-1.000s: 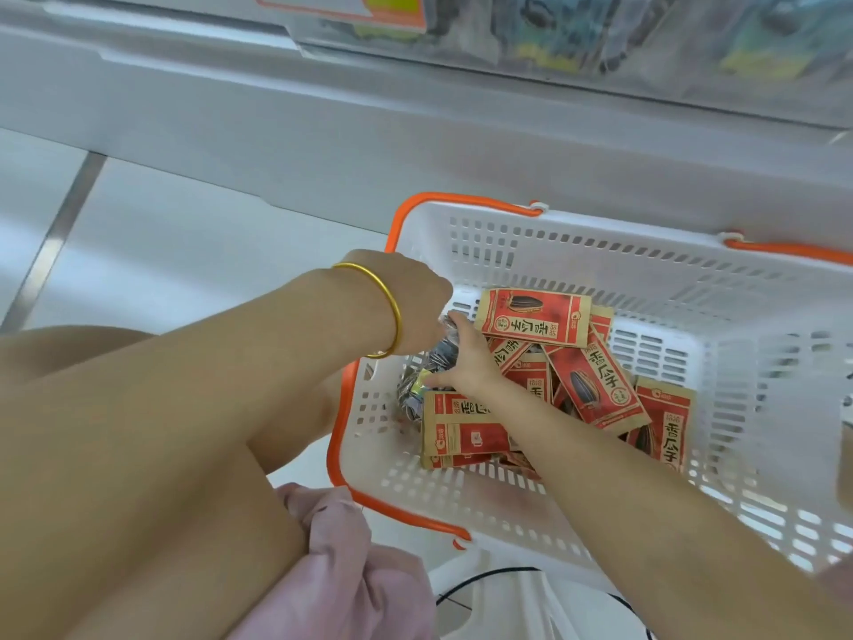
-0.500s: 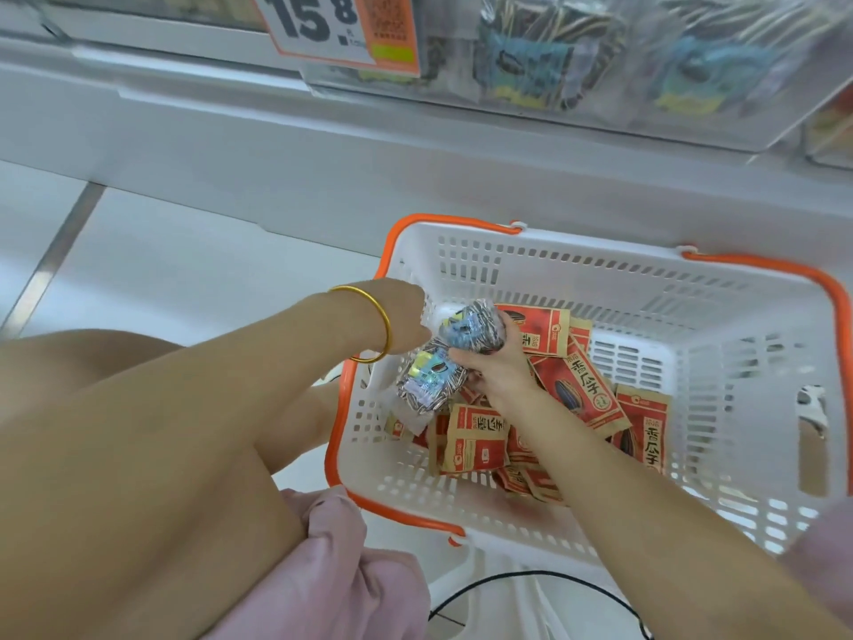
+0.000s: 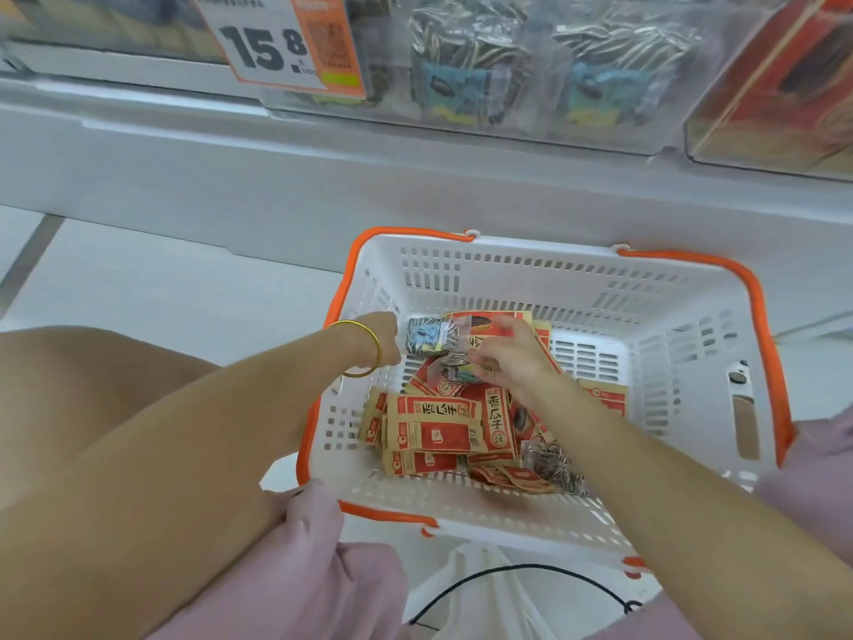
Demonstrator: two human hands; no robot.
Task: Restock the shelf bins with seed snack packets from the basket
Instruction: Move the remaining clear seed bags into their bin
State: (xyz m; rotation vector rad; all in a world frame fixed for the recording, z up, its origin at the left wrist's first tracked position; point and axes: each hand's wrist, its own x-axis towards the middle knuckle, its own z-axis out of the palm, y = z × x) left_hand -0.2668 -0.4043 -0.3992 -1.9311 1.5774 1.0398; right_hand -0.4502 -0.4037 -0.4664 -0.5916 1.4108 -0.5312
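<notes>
Below the shelf bins (image 3: 531, 71), on pale floor (image 3: 161, 288), both hands (image 3: 512, 358) grip clear seed packets (image 3: 429, 334) over the basket (image 3: 600, 316).

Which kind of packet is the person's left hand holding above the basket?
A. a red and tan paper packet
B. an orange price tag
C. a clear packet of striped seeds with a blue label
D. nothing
C: the left hand grips a clear striped-seed packet with a blue label, over the red packets lying in the basket.
</notes>
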